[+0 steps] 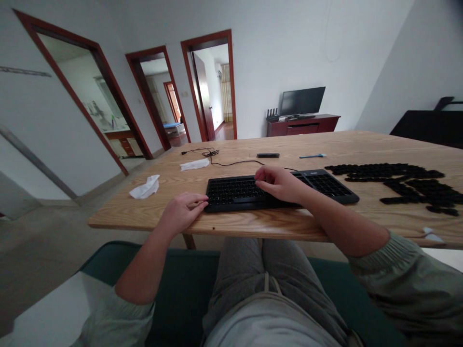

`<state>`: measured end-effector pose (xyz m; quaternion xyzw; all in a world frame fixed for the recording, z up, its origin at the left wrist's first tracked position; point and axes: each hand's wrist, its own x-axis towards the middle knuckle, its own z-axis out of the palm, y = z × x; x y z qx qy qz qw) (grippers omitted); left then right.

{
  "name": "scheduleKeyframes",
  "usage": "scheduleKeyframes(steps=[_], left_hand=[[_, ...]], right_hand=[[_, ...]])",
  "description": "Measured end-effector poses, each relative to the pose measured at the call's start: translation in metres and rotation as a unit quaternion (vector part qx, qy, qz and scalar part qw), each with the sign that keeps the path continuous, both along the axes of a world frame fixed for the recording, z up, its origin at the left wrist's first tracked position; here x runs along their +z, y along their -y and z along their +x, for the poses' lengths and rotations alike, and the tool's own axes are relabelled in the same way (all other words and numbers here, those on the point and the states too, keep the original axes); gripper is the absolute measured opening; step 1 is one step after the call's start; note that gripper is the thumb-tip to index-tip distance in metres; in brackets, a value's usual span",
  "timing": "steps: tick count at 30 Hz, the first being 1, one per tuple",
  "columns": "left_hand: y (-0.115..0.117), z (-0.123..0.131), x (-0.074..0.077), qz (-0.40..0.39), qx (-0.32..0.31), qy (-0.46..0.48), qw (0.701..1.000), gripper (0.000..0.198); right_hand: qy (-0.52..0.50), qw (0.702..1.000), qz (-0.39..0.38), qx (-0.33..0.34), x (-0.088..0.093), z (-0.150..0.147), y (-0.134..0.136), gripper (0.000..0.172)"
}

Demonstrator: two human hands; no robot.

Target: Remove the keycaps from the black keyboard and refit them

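Note:
A black keyboard [238, 208] lies near the front edge of the wooden table, with many of its keycaps off and the base showing. At its left end, the thumb and fingers of my left hand [183, 210] grip the corner. My right hand [280, 184] is above the middle of the keyboard, thumb and fingers drawn together in a pinch; whatever is between the fingertips is hidden. To the right, loose black keycaps [387, 171] are laid out in rows on the table.
Crumpled white tissue [145, 187] and a folded tissue [194, 164] lie on the left of the table [119, 214]. Behind the keyboard are a coiled cable [210, 153], a dark brush-like bar [268, 155] and a blue toothbrush [312, 156]. A white scrap [432, 234] is at the front right.

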<state>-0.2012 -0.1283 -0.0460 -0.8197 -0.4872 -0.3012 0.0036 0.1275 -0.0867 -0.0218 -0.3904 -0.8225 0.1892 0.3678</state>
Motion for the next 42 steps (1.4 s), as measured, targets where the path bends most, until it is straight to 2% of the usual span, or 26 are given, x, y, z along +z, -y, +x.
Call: scheduleKeyframes(steps=[5,16,21,26,37,42], left_hand=[[-0.0041,0.0044,-0.0039,0.042,-0.047,-0.029,0.998,0.026],[-0.0039,0.0022,-0.0057,0.080,-0.073,-0.043,0.993,0.023],[-0.0028,0.0029,-0.0059,0.098,-0.058,-0.027,0.993,0.024],[-0.0029,0.0030,-0.0067,0.070,-0.055,-0.039,0.995,0.026],[-0.0017,0.0045,-0.0034,0.064,-0.059,-0.058,0.995,0.026],[0.0033,0.0061,-0.0033,0.096,-0.058,-0.080,0.990,0.027]], right_hand=[[0.043,0.999,0.024,-0.004,-0.0036,0.0003,0.0002,0.012],[0.065,0.997,0.029,-0.004,-0.0036,0.0002,0.0012,0.010],[0.066,0.997,0.028,-0.003,-0.0039,-0.0001,0.0014,0.009],[0.071,0.997,0.023,-0.007,-0.0031,-0.0005,0.0024,0.010],[0.074,0.997,0.020,-0.009,-0.0036,-0.0010,0.0024,0.010],[0.080,0.996,0.024,-0.009,-0.0038,-0.0011,0.0030,0.010]])
